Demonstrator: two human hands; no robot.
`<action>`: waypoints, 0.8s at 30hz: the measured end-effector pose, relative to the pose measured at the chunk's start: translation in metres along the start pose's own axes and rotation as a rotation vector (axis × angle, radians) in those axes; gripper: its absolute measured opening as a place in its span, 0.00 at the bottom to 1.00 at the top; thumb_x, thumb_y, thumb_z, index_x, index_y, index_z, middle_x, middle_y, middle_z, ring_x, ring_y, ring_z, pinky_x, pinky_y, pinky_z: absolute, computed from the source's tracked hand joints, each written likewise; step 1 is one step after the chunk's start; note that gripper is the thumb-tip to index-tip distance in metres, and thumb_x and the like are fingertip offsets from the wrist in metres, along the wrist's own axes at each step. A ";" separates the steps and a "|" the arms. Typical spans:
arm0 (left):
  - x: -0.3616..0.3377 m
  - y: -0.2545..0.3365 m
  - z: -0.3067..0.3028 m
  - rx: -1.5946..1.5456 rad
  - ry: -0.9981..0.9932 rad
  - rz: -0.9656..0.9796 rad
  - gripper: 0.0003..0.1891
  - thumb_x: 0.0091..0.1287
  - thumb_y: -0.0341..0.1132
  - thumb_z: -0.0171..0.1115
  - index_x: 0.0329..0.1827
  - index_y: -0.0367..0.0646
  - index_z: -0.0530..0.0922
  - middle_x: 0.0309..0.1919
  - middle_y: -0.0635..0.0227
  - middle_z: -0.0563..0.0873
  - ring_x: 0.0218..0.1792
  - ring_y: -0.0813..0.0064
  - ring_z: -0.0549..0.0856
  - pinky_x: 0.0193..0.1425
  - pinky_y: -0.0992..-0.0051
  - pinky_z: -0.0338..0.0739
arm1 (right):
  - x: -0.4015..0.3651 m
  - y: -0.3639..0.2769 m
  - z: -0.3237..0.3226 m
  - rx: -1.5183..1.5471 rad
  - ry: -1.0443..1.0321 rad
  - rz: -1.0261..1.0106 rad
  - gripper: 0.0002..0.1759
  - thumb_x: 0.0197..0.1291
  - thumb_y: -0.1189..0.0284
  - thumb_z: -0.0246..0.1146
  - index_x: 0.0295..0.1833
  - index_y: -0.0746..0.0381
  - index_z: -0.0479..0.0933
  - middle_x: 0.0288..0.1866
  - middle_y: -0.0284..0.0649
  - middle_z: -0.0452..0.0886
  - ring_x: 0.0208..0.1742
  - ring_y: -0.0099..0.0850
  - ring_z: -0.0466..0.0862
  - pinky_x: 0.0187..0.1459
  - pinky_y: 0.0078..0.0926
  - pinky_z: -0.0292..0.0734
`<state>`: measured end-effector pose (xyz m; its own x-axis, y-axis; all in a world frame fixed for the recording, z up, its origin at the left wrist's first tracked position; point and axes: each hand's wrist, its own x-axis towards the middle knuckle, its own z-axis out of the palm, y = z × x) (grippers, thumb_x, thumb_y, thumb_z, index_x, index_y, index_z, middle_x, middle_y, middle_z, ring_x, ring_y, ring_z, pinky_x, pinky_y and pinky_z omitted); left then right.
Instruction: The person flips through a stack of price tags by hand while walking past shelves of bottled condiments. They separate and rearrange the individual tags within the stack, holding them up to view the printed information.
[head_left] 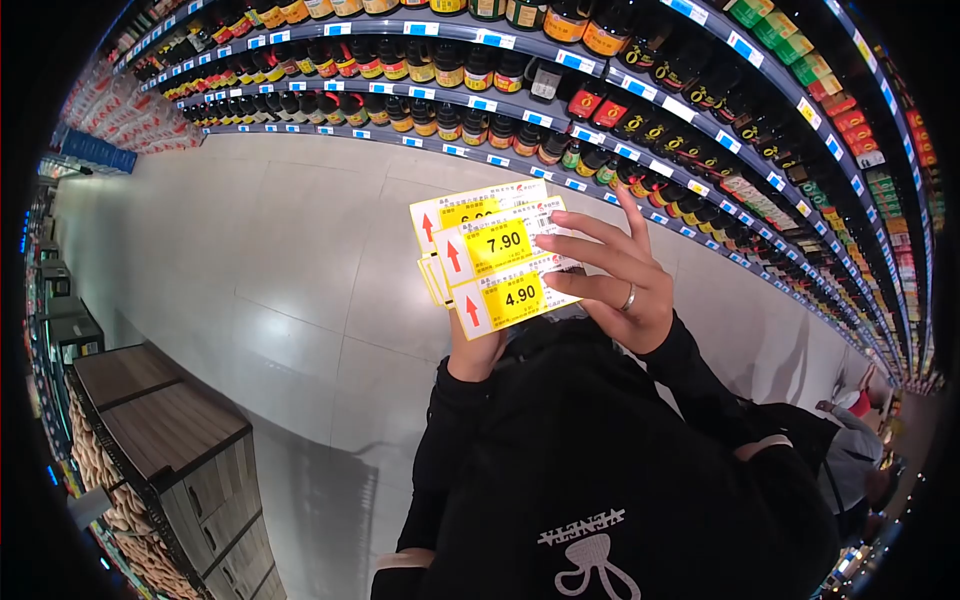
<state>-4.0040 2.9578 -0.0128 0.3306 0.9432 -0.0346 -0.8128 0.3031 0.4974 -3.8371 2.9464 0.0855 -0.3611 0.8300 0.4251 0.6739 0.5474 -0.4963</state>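
Observation:
Several yellow-and-white price tags [505, 270] are fanned out in front of my chest, each with a red up arrow. The figures 7.90 and 4.90 read clearly on the front two; a third behind is partly covered. My left hand [474, 350] holds the tags from below and behind, its fingers mostly hidden by them. At their right edge, my right hand [625, 290] grips the tags with its fingertips, one finger raised off them and a ring on another. My right thumb is largely out of sight.
Long shelves [450, 95] of bottles and jars with small labels curve across the top and right side. A wooden cabinet [165, 420] stands at lower left beside peanuts [115, 500]. Another person [850, 455] is at the lower right. Grey tiled floor [280, 240] lies between.

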 end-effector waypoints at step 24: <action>-0.002 0.000 -0.005 -0.059 -0.029 -0.021 0.19 0.67 0.37 0.52 0.59 0.40 0.63 0.52 0.63 0.74 0.51 0.70 0.78 0.51 0.71 0.76 | -0.002 0.002 0.002 0.037 0.024 -0.018 0.17 0.42 0.83 0.58 0.40 0.56 0.78 0.54 0.36 0.77 0.60 0.38 0.72 0.67 0.51 0.41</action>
<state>-4.0067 2.9569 -0.0175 0.3614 0.9322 -0.0189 -0.8321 0.3316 0.4445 -3.8363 2.9459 0.0822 -0.3575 0.8171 0.4522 0.6429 0.5665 -0.5155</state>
